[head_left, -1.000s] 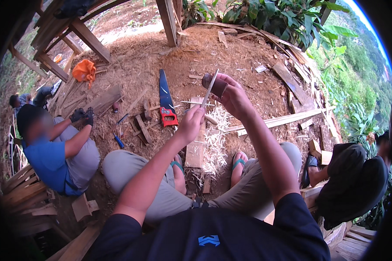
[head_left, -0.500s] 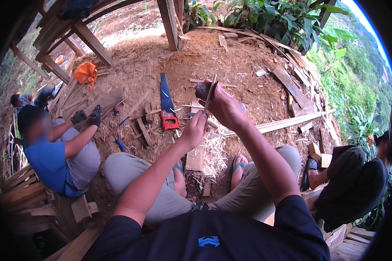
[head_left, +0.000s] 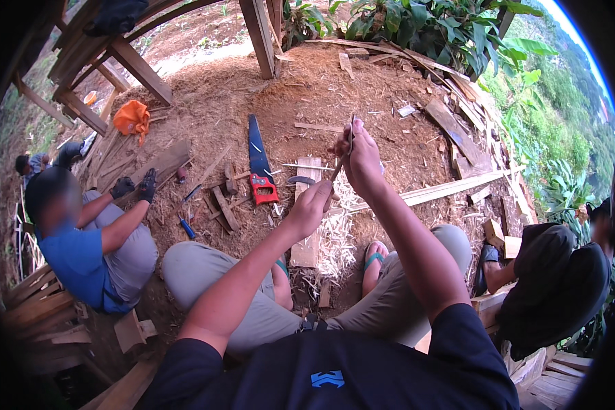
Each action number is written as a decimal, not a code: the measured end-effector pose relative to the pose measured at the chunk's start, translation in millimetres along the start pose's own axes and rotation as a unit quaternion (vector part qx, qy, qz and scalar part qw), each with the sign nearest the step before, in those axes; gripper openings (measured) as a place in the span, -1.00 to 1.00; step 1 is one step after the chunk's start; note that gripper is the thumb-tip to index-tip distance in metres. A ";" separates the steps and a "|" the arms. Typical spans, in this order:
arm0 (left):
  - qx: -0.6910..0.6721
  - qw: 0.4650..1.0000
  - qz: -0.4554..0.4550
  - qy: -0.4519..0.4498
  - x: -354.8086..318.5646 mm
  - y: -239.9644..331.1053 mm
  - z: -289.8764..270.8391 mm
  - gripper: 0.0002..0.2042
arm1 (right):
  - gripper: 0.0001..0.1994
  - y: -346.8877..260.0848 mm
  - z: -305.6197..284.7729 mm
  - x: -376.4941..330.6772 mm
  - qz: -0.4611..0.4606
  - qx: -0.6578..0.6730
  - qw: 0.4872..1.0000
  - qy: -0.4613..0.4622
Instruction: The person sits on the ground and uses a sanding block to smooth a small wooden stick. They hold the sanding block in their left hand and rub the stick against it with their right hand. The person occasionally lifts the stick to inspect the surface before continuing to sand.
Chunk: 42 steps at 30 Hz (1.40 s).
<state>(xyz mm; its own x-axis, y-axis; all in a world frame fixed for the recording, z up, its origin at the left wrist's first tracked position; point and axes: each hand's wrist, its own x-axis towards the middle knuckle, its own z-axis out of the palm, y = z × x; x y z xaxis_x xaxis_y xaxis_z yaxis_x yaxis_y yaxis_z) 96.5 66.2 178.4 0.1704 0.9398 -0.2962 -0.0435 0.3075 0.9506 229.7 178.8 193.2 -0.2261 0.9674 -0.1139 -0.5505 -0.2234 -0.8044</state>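
Observation:
I sit on the ground with my knees apart. My right hand [head_left: 360,162] is raised in front of me and is closed around a thin wooden sliver [head_left: 349,135] that sticks up past my fingers. Just below it, my left hand [head_left: 311,206] pinches the sliver's lower end. The two hands nearly touch. Whether a blade is in either hand is hidden. Pale wood shavings [head_left: 335,236] lie heaped between my feet, beside a short flat board [head_left: 307,249].
A handsaw with a red handle [head_left: 260,164] lies on the dirt ahead, near a dark curved knife [head_left: 301,180] and wood offcuts. A person in a blue shirt [head_left: 82,253] with black gloves sits left. Another person in dark clothes [head_left: 560,287] sits right. A long plank [head_left: 451,190] lies right.
My right hand has come down and closer to my left hand, bringing the sliver with it. The person on the left has shifted their gloved hands a little to the right.

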 end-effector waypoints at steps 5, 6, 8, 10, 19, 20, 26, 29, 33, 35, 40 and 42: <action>-0.084 0.996 -0.002 0.017 4.1 6.3 7.3 -0.67 | -0.58 4.0 12.6 -15.0 -0.042 -0.069 0.997 -0.018; -0.056 0.998 0.024 0.030 6.9 3.7 5.8 -0.68 | -0.57 4.1 13.9 -16.2 -0.045 -0.091 0.994 -0.026; 0.002 0.996 0.075 0.056 13.1 -4.0 1.1 -0.69 | -0.55 4.3 17.3 -17.7 -0.049 -0.135 0.989 -0.045; 0.033 0.992 0.086 0.086 15.0 -2.1 6.9 -0.69 | -0.55 3.6 15.4 -13.3 -0.058 -0.136 0.989 -0.026; 0.224 0.937 0.161 0.214 9.2 9.1 27.4 -0.65 | -0.52 -0.2 18.9 0.8 -0.110 -0.254 0.959 0.064; 0.246 0.933 0.149 0.218 7.3 8.2 28.7 -0.66 | -0.52 -1.7 12.4 10.3 -0.111 -0.254 0.957 0.090; 0.145 0.970 0.125 0.152 8.0 1.3 14.6 -0.65 | -0.53 -14.0 -5.6 18.4 -0.081 -0.216 0.972 0.044; 0.121 0.972 0.125 0.157 16.2 1.4 3.2 -0.64 | -0.51 2.6 11.2 2.5 -0.061 -0.231 0.971 0.013; 0.113 0.980 0.083 0.142 14.0 13.2 3.8 -0.63 | -0.51 2.2 19.6 2.5 -0.057 -0.189 0.980 0.027; -0.010 0.993 0.066 0.093 13.9 15.2 4.2 -0.64 | -0.53 -1.5 19.8 4.4 -0.079 -0.191 0.978 0.000; -0.223 0.973 -0.049 -0.045 5.0 28.3 -1.1 -0.61 | -0.56 -5.6 28.3 -6.2 -0.045 -0.165 0.985 -0.022; -0.198 0.979 -0.052 -0.014 8.6 27.8 -3.6 -0.60 | -0.56 8.1 27.3 -11.8 -0.036 -0.138 0.988 -0.051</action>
<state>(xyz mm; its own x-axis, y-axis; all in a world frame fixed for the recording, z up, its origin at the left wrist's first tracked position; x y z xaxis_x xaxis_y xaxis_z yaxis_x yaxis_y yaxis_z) 93.2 83.4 202.0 0.2210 0.8979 -0.3807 -0.4011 0.4395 0.8037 206.0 162.3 204.0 -0.2822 0.9594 -0.0016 -0.3304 -0.0988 -0.9386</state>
